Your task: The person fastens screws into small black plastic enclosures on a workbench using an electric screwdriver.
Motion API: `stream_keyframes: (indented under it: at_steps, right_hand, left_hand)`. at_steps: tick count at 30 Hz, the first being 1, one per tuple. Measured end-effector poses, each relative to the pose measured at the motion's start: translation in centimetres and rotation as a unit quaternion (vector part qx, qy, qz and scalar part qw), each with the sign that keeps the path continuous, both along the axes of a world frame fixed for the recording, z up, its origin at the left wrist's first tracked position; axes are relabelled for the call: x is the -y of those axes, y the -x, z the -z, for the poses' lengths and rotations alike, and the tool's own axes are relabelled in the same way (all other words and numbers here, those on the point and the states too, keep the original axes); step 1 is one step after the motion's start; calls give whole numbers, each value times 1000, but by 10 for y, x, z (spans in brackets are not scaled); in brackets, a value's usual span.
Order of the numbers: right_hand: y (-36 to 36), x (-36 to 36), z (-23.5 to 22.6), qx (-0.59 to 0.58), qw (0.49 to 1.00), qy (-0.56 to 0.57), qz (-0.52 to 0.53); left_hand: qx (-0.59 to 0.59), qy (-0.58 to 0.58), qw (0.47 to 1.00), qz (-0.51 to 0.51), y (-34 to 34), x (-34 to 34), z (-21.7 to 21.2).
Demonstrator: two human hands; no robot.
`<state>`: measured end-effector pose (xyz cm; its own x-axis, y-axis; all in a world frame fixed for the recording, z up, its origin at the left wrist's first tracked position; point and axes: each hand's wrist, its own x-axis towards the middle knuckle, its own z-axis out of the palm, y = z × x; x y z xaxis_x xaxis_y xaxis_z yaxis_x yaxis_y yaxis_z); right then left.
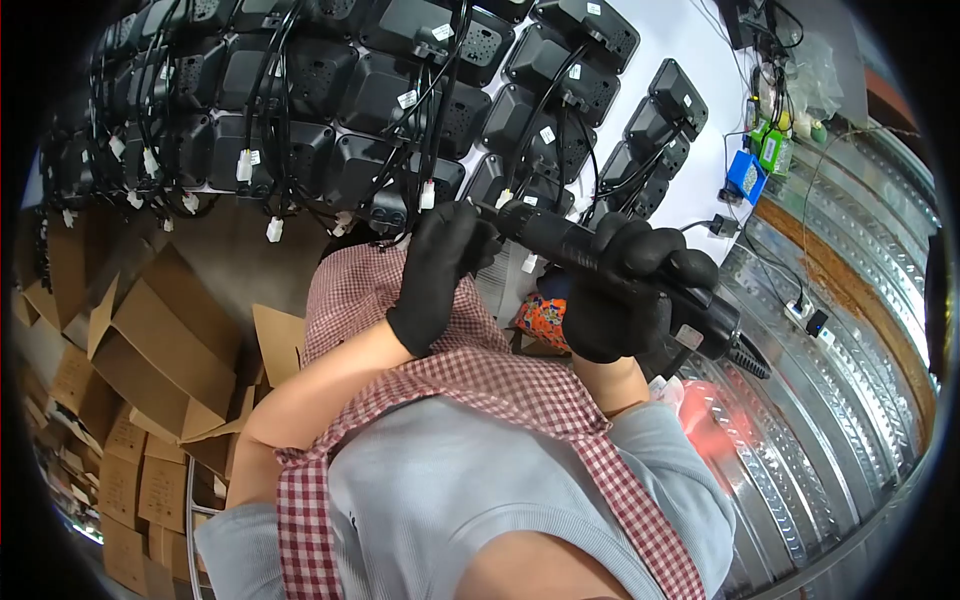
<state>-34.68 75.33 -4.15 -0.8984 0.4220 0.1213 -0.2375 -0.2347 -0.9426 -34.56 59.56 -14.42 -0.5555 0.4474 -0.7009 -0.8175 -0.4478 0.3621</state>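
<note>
My right hand (640,290), in a black glove, is wrapped round a black electric screwdriver (550,232). The tool lies slantwise, its bit end up and left, its cord end (748,357) down and right. Right at the bit's tip is my left hand (440,265), also gloved in black, with its fingers pinched together; whatever they hold is too small or hidden to tell. Just beyond the left hand, a small black part with two round openings (390,212) sits at the table's near edge, close to a white cable connector (428,194).
Rows of black plastic housings (285,75) with cables and white connectors cover much of the white table (690,195). To the right are a blue box (746,177), a green package (772,148) and a ribbed metal surface (850,260). Open cardboard boxes (170,340) stand at lower left.
</note>
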Motion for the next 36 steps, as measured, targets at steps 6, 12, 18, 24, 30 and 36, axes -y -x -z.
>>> stream_keyframes:
  at_steps: [6, 12, 18, 24, 30, 36]
  right_hand:
    - [-3, 7, -5, -44, 999, -6, -17]
    - [-13, -3, -8, -50, 999, 4, -6]
    - [-15, 1, -10, -46, 997, 59, 20]
    - [-18, 7, -15, -42, 996, 72, 28]
    - [-19, 11, -18, -28, 996, 79, 35]
    - [-26, 11, -20, -23, 996, 77, 45]
  left_hand:
    - [11, -42, 999, -13, 21, 6, -6]
    - [-37, 33, 998, 37, 19, 24, 9]
    - [-75, -77, 992, 68, 22, 39, 12]
    - [-56, -106, 988, 101, 20, 45, 8]
    - [-57, -137, 982, 117, 23, 52, 13]
    - [-150, -11, 974, 171, 19, 48, 7]
